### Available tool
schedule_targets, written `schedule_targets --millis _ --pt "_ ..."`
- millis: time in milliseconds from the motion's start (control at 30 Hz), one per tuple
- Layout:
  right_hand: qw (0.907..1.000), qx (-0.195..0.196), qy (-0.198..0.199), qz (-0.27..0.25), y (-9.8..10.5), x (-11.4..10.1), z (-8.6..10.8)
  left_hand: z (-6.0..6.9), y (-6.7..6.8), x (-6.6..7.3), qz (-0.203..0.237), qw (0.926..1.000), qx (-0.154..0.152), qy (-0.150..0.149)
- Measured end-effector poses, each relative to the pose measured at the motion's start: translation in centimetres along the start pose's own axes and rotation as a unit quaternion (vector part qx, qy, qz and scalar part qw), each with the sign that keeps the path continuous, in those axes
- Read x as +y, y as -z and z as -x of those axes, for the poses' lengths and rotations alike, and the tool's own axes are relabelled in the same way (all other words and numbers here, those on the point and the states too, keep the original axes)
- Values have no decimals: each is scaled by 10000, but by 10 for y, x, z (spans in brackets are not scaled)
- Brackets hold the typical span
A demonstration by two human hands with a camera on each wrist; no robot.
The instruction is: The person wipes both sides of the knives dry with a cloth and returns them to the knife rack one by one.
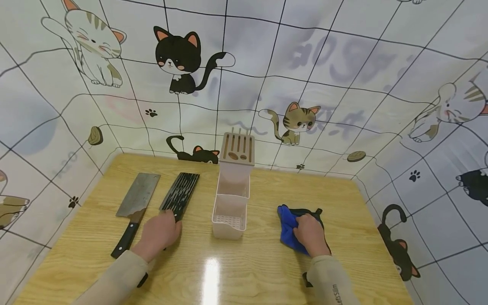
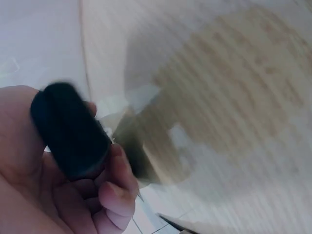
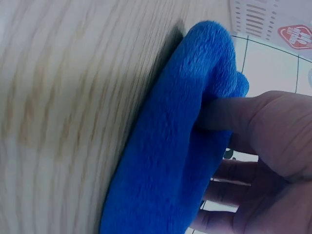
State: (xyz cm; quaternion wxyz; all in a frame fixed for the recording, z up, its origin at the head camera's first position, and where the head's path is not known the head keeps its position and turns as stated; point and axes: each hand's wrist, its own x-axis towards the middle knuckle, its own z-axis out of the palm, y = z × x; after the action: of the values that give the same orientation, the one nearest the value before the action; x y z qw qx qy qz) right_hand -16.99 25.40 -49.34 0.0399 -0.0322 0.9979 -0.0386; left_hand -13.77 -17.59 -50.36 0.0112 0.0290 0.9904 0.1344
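Cat-print sheeting (image 1: 248, 51) backs the wooden counter (image 1: 263, 275). Mid-counter I see a pale knife rack (image 1: 228, 231). To its left, my left hand (image 1: 162, 231) grips the dark-bladed knife (image 1: 180, 192), likely stiff and weighty, safest by its handle (image 2: 70, 129); to its right, my right hand (image 1: 309, 232) pinches the blue cloth (image 1: 287, 228), probably light, soft, easily gathered from the top.

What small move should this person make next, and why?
Probably the right hand should lift the blue cloth toward the streaked cleaver: that hand pinches the cloth, while the left hand grips the cleaver's dark handle, so wiping the blade seems likely.
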Motion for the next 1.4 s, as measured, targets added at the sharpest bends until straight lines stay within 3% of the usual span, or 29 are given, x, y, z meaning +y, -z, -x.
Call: schedule_targets --millis 100,200,500,600,933,1100,1400 --pt "9996 220 -145 -111 -4 -3 0 -1 2 0 -25 9988 474 -97" --pt "9985 417 -280 -218 -10 -5 1 -2 5 -1 89 9973 722 -135" --pt "9954 829 -331 -343 -16 -10 9 -3 13 -10 614 9924 1057 -125" --pt "9948 818 -385 -462 -15 -9 11 -4 18 -11 935 9904 1019 -57" --pt "9867 883 -731 -1153 -10 -8 12 -6 41 -1 1786 9767 1174 -176" --pt "9735 1098 -772 -1851 -4 -16 7 -6 46 10 2004 9635 1687 -558" --pt "9292 1564 -526 -3307 23 -40 -7 -6 45 25 2302 9308 2625 -1082"
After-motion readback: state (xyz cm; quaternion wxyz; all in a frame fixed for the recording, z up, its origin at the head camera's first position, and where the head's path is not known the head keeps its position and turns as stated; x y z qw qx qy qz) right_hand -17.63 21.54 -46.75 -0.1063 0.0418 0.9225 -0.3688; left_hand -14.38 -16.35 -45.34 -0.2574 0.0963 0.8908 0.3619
